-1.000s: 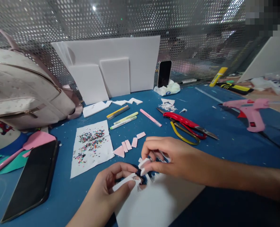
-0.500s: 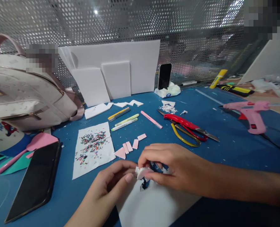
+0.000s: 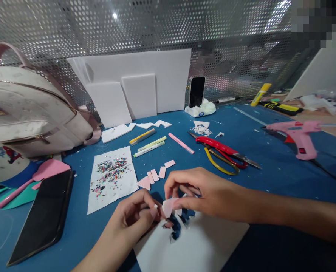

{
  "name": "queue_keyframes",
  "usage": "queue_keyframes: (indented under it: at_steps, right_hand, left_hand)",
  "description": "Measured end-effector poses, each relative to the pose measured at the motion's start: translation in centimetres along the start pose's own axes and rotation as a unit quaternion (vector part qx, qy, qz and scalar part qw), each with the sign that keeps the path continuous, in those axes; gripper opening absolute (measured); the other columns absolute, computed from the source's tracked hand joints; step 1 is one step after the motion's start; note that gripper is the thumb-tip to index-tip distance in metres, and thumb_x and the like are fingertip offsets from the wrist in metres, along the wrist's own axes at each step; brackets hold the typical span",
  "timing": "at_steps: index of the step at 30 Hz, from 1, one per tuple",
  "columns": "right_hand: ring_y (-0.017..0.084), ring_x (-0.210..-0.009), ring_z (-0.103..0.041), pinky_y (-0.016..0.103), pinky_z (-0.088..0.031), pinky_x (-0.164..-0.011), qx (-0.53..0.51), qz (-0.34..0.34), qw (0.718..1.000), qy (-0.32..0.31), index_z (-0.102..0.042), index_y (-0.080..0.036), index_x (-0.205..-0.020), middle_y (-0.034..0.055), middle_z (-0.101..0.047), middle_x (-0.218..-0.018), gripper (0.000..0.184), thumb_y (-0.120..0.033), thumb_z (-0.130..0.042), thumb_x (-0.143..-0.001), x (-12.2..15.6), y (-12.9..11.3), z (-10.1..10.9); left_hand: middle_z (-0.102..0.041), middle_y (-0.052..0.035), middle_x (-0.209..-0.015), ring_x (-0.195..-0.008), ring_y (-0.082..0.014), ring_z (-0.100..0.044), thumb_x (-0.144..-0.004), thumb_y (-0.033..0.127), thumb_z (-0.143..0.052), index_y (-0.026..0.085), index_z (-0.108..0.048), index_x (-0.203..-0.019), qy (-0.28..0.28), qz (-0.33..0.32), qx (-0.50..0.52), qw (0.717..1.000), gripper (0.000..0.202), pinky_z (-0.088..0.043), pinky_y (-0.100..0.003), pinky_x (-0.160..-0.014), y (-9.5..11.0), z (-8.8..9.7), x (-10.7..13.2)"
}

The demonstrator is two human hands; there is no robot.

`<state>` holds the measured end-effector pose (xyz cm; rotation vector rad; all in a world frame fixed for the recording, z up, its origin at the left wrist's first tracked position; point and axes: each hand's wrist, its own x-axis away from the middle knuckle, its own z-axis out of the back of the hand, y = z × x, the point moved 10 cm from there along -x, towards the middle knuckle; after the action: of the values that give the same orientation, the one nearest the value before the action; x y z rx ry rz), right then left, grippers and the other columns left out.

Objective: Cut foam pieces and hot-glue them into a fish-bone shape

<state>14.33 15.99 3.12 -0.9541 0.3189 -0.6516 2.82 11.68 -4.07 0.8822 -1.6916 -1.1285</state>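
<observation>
A white foam sheet (image 3: 196,245) lies on the blue table at the near edge, with a ragged hole torn in its upper left corner. My left hand (image 3: 133,219) pinches that torn corner of the sheet, fingers closed. My right hand (image 3: 202,190) is closed in a pinch on a small white foam piece (image 3: 168,206) just above the hole. The two hands almost touch. Several pink foam bits (image 3: 155,175) lie just beyond them.
A paper with glitter (image 3: 112,177) and a dark phone (image 3: 43,215) lie to the left, a pale backpack (image 3: 34,113) behind them. Markers (image 3: 149,145), red scissors (image 3: 227,151) and a pink glue gun (image 3: 298,134) lie farther back and right. White boards (image 3: 139,83) lean on mesh.
The right hand has pulled the small white piece up off the sheet. The hole in the sheet's corner shows larger, and the left hand has closed tighter on the edge.
</observation>
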Motion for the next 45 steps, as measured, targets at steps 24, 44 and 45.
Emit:
queue_keyframes:
  at_steps: [24, 44, 45]
  right_hand:
    - [0.011, -0.073, -0.051, 0.022, -0.037, -0.06, -0.036, -0.042, 0.998, -0.002, -0.066, -0.02, -0.105, -0.0015, -0.061, -0.085, 0.017, -0.032, -0.064, -0.094, -1.0, 3.6, 2.1]
    - [0.014, -0.094, -0.059, 0.024, -0.042, -0.086, 0.082, 0.189, 0.978, 0.02, -0.069, -0.015, -0.104, 0.0024, -0.071, -0.097, 0.011, -0.022, -0.069, -0.095, 1.6, -3.2, -2.1]
    - [0.014, -0.091, -0.06, 0.025, -0.042, -0.085, 0.076, 0.192, 0.978, 0.032, -0.069, -0.015, -0.1, 0.0023, -0.071, -0.094, 0.007, -0.02, -0.068, -0.095, 1.7, -3.2, -2.4]
  left_hand:
    - [-0.075, 0.0009, -0.103, -0.093, -0.0117, -0.07, -0.088, 0.005, -0.052, 0.025, -0.057, -0.097, -0.063, -0.312, -0.413, 0.853, 0.023, -0.053, -0.018, -0.081, 4.7, -2.4, 2.3]
    - [-0.072, 0.0071, -0.09, -0.085, -0.0112, -0.068, -0.095, 0.021, -0.061, 0.028, -0.065, -0.09, 0.049, -0.287, -0.415, 0.862, 0.01, -0.051, -0.023, -0.079, 5.5, -1.4, 2.3]
    - [-0.072, 0.0072, -0.09, -0.086, -0.0114, -0.067, -0.095, 0.021, -0.062, 0.028, -0.064, -0.089, 0.042, -0.288, -0.414, 0.862, 0.01, -0.051, -0.024, -0.08, 5.4, -1.7, 2.4]
